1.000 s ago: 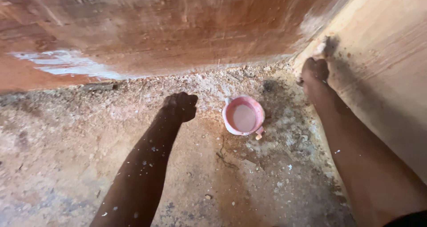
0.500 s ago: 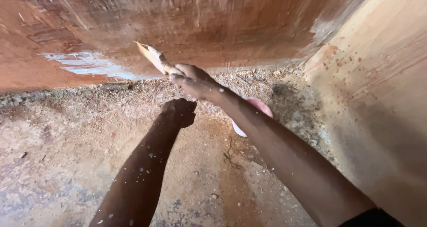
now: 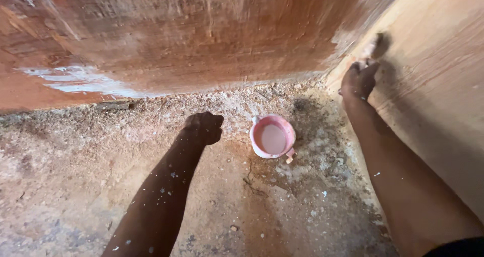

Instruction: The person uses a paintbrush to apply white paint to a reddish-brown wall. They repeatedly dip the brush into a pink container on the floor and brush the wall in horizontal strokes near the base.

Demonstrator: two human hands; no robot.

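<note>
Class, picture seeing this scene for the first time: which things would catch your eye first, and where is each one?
First, the pink cup of pale liquid on the gritty floor, centre. To its left the left hand rests as a fist on the ground. At upper right the right hand presses a brush against the tan wall, beside the reddish-brown wall.

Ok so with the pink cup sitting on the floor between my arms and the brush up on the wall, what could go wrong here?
The pink cup stands full of pale liquid close to the left hand, a fist on the gritty floor; a shift of that arm could tip it. The right hand works the brush on the right wall near the corner, so drips may run down. Loose grit by the cup could get into the liquid.
</note>
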